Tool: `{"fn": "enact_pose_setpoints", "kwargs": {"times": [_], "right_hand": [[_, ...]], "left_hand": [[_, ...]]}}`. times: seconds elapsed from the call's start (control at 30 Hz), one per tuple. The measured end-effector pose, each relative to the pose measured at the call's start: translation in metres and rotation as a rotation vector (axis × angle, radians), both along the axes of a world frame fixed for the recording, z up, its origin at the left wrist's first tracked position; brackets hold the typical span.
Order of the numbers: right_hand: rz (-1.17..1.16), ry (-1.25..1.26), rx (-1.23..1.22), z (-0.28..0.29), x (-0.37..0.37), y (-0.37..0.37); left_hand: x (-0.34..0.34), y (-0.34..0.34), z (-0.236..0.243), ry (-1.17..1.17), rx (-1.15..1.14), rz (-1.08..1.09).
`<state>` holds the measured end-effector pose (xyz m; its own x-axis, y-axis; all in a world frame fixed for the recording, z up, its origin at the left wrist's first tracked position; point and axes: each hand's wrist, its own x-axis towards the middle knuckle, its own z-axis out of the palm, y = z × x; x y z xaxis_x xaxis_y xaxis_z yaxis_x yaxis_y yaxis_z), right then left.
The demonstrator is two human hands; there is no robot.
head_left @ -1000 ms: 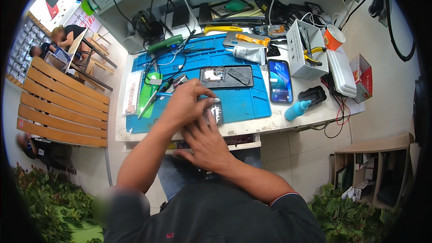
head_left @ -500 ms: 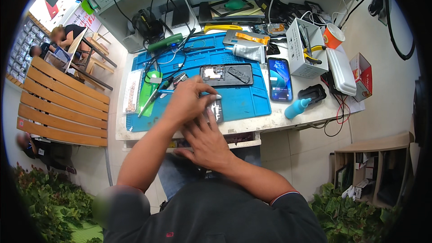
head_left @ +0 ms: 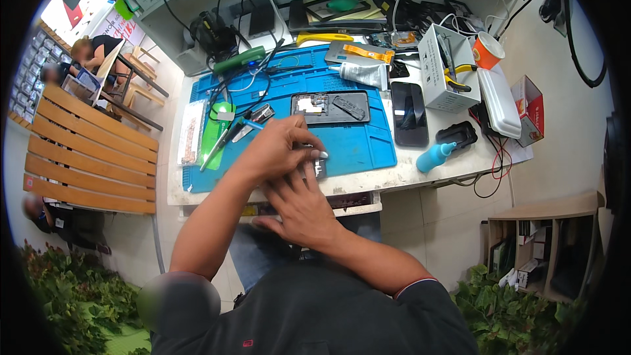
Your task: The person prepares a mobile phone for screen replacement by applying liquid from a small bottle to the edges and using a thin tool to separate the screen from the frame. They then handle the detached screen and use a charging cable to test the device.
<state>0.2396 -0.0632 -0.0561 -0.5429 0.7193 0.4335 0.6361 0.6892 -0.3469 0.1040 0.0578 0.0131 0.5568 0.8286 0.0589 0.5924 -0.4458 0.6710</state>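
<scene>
My left hand [head_left: 279,148] is closed round a thin blue stick with a white tip [head_left: 322,154]. Its blue end [head_left: 252,124] sticks out behind the knuckles. The white tip is over a small dark phone part [head_left: 320,168] near the front edge of the blue mat [head_left: 358,151]. Against that part rest the fingertips of my right hand [head_left: 302,207], its fingers stretched out and thumb spread; the left hand partly hides them. Just beyond my hands lies an opened phone body [head_left: 315,117], with a loose black piece [head_left: 350,108] in it.
Left on the mat are a green tool [head_left: 213,141], a pen-like tool [head_left: 217,149] and cables. Right of the mat stand a dark phone [head_left: 410,115], a light-blue bottle [head_left: 435,156] and a white box of pliers [head_left: 447,85]. A glue tube [head_left: 361,75] lies behind the phone body.
My left hand has tilted the stick: its white tip is lower and nearer me, its blue end higher. My right hand stays put. The lit screen of the phone on the right has gone dark.
</scene>
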Motion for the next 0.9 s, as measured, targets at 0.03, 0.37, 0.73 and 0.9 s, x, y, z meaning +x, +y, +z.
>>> {"fn": "enact_pose_setpoints", "kwargs": {"times": [0.03,0.37,0.73,0.9], "right_hand": [[-0.001,0.006,-0.001,0.0000,-0.0004,0.0001],[-0.003,0.005,0.003,-0.0023,-0.0010,0.0005],[-0.005,0.021,-0.002,-0.0017,-0.0018,-0.0002],[0.000,0.015,-0.004,0.0005,-0.0012,-0.0004]], "left_hand": [[0.0018,0.0032,0.0008,0.011,0.031,0.027],[0.0055,0.0062,0.0012,0.022,0.076,0.041],[0.0052,0.0081,-0.0054,0.028,0.227,0.037],[0.0045,0.0061,-0.0052,0.025,0.187,0.040]]}}
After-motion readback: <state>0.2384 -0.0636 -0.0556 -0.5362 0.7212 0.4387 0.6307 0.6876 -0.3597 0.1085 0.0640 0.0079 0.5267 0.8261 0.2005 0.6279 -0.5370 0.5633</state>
